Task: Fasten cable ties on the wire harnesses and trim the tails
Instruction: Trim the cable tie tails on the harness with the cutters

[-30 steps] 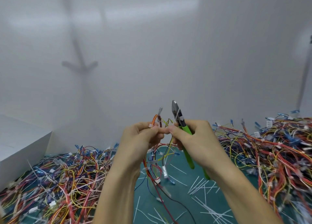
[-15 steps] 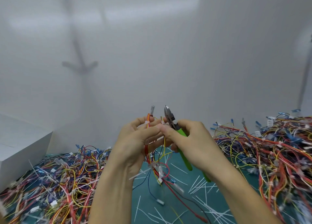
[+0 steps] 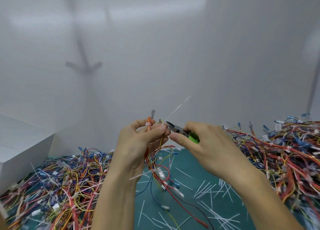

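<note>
- Gripped in left hand (image 3: 138, 143), with fingers and thumb curled round it: harness (image 3: 156, 162), raised above green mat (image 3: 181, 216) between left pile (image 3: 60, 186) and right pile (image 3: 285, 151) of wires.
- Clasped in right hand (image 3: 204, 143), with fingers wrapped round the green handles: cutters (image 3: 178, 131), nose brought to the base of tail (image 3: 176, 108), just beside left fingertips (image 3: 162, 128).
- Impossible to tell at this angle: jaws apart or already closed on the tail.
- Judged as the trimming stage of one tie, with the tail slanting up and to the right, not yet cut.
- To trim well, lay the flat face of the cutters flush against the tie's head, to avoid leaving a sharp stub.
- Before squeezing, check for thin wires or fingertips between the blades; very little room here.
- Keep the pinch firm and close to the tie, to stop the harness twisting away under the cut.
- Squeeze once, cleanly, without pulling on the tail.
- Expect the offcut to spring free; better aimed down toward the scraps (image 3: 211, 191) scattered on the mat.
- Lower on the same harness, below the left hand: a second tail (image 3: 138, 177) sticking out to the left, probably also awaiting a trim.
- At far left, beside the left pile: white box (image 3: 20, 143).
</note>
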Demonstrator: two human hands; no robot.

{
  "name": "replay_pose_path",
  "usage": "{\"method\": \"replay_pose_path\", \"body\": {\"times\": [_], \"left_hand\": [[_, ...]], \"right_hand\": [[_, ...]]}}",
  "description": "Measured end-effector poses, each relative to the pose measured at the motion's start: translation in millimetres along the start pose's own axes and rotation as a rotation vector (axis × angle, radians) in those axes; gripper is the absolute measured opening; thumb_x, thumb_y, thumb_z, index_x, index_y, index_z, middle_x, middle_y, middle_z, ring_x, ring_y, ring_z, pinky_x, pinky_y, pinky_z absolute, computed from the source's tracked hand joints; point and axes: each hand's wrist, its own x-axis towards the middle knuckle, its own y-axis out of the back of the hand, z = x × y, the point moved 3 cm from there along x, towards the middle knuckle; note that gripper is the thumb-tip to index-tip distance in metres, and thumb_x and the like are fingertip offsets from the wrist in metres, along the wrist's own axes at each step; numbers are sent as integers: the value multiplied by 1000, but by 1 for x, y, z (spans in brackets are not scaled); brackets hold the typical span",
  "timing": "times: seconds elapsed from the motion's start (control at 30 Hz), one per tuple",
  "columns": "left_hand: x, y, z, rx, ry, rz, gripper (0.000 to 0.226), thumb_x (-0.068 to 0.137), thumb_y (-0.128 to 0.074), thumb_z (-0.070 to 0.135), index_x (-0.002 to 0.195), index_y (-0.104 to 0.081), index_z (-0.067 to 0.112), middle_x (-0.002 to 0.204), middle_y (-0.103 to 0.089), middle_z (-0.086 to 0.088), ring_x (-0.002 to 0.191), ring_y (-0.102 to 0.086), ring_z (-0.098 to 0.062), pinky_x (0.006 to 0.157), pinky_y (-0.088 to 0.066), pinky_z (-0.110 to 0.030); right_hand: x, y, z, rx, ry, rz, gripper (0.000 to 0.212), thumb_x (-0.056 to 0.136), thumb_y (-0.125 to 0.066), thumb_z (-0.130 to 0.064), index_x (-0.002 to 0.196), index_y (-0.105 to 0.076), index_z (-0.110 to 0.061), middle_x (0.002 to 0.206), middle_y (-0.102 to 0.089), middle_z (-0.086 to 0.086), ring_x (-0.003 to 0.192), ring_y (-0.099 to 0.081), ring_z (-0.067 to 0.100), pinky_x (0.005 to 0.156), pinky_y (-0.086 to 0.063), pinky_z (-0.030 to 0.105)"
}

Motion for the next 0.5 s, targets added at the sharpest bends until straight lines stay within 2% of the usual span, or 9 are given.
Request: {"method": "replay_pose_path", "body": {"times": [0.17, 0.33, 0.5], "left_hand": [[0, 2, 1, 60, -16, 25, 40, 66, -76, -4, 103, -60, -5, 77, -74, -16, 61, -72, -23, 55, -58, -25], [1, 4, 0, 122, -42, 51, 37, 62, -78, -5, 96, -62, -1, 76, -75, -12, 64, -72, -23, 58, -60, -27], [-1, 4, 1, 159, -53, 43, 43, 50, -80, 3, 90, -64, 2, 76, -75, -11, 64, -73, -22, 60, -60, -27]], "right_hand": [[2, 0, 2, -49, 47, 20, 61, 73, -22, -83, 66, -41, -25, 62, -46, -2, 62, -43, 9, 53, -31, 27], [2, -3, 6, -24, 47, 39, 63, 81, -36, -79, 72, -50, -18, 58, -46, 1, 62, -45, 12, 55, -33, 31], [2, -2, 8, -13, 38, 41, 66, 78, -36, -80, 74, -54, -17, 58, -47, 3, 64, -48, 17, 56, -36, 35]]}}
